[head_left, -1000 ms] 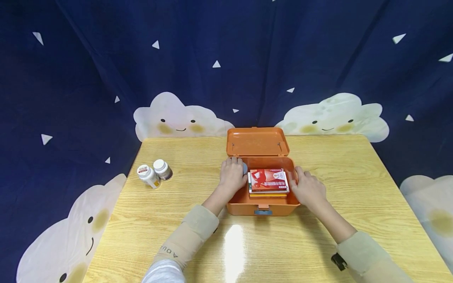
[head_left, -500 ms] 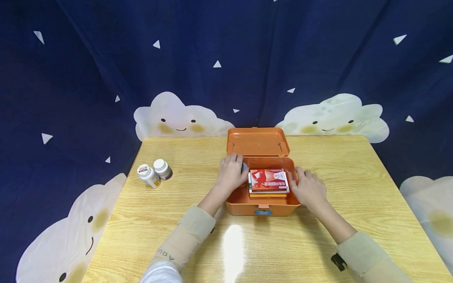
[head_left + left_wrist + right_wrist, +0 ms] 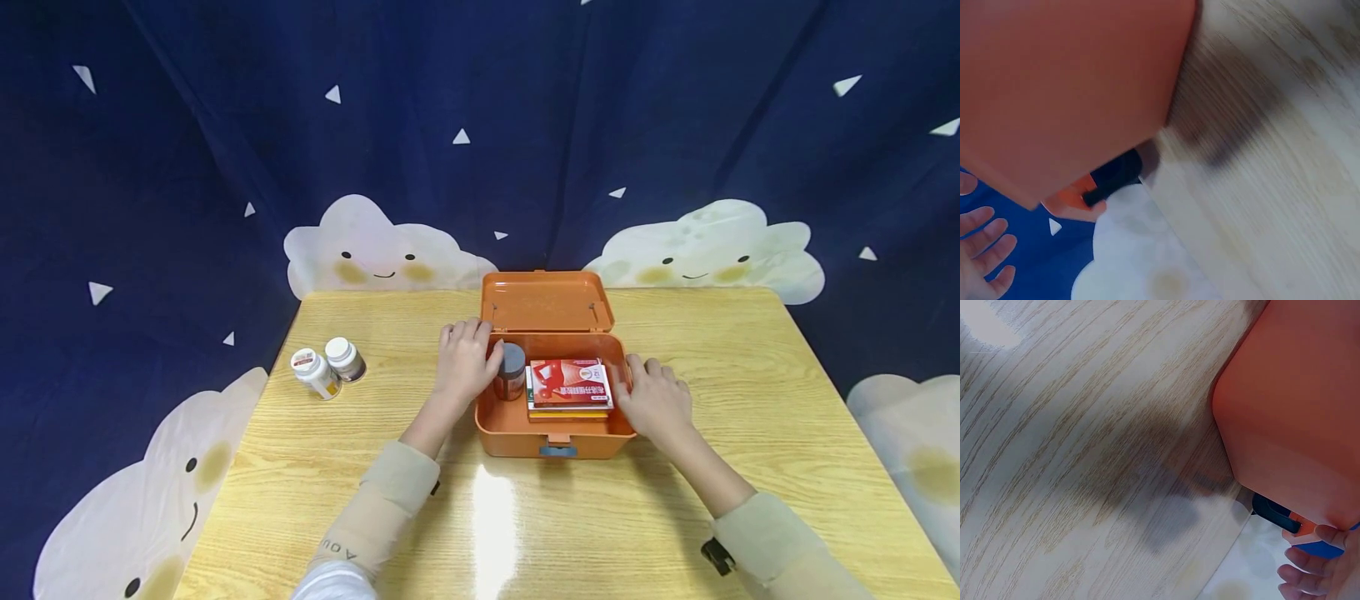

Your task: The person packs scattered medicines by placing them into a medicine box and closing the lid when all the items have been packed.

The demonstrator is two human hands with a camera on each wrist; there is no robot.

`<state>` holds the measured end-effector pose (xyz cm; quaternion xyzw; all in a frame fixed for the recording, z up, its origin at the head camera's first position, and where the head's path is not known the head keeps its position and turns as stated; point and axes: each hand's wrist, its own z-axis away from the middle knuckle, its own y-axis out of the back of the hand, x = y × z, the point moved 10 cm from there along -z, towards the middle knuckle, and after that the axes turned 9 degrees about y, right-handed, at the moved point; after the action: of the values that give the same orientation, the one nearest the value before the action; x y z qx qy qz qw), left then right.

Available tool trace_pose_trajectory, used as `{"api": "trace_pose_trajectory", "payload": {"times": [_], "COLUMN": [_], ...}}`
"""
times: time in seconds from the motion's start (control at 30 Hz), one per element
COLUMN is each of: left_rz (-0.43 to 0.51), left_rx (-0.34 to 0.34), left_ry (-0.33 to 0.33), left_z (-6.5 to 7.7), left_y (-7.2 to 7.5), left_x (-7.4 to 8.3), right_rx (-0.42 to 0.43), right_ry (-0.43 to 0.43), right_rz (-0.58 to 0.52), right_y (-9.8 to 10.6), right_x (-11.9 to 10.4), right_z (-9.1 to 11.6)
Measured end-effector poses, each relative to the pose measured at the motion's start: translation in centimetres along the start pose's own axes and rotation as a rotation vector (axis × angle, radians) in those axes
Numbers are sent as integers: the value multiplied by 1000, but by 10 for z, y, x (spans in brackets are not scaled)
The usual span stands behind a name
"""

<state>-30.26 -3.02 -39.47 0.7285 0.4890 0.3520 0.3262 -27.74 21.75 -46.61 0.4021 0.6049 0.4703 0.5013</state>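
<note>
An orange lidded storage box (image 3: 516, 443) stands on the table with its lid (image 3: 546, 302) tipped back. Inside it, at the left, is a brown jar (image 3: 510, 385) with a grey cap, upright. Beside the jar lies a stack of medicine boxes, a red medicine box (image 3: 570, 382) on top. My left hand (image 3: 462, 360) is over the left rim, fingers relaxed, thumb close to the jar and nothing held; its fingers also show in the left wrist view. My right hand (image 3: 658, 402) holds the right rim, thumb inside and fingers outside.
Two white-capped pill bottles stand close together at the table's left: a white bottle (image 3: 318, 377) and a darker bottle (image 3: 347, 362). A blue latch (image 3: 558, 451) is on the box's front. Behind the wooden table (image 3: 750, 400) hangs a navy curtain (image 3: 525, 125) with clouds.
My left hand has let go of the jar and moved left to the box's left rim, uncovering the jar. The right hand has stayed at the right rim.
</note>
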Motion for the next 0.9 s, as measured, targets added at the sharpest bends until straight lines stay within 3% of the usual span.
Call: {"api": "trace_pose_trajectory", "payload": {"times": [0.2,0.53,0.9], "left_rz": [35,51,19], "left_rx": [88,151,128], "left_ry": [-1,70,227], "left_z": [2,6,15], "left_y": [8,16,19], "left_x": [-19,-55,-106], "right_rx": [12,4,-11], "right_ry": [3,2,-1], "right_rz": [1,-5,-6], "right_y": [0,-1,-3], "right_x": [0,1,2], "right_z": [0,0,-1]}}
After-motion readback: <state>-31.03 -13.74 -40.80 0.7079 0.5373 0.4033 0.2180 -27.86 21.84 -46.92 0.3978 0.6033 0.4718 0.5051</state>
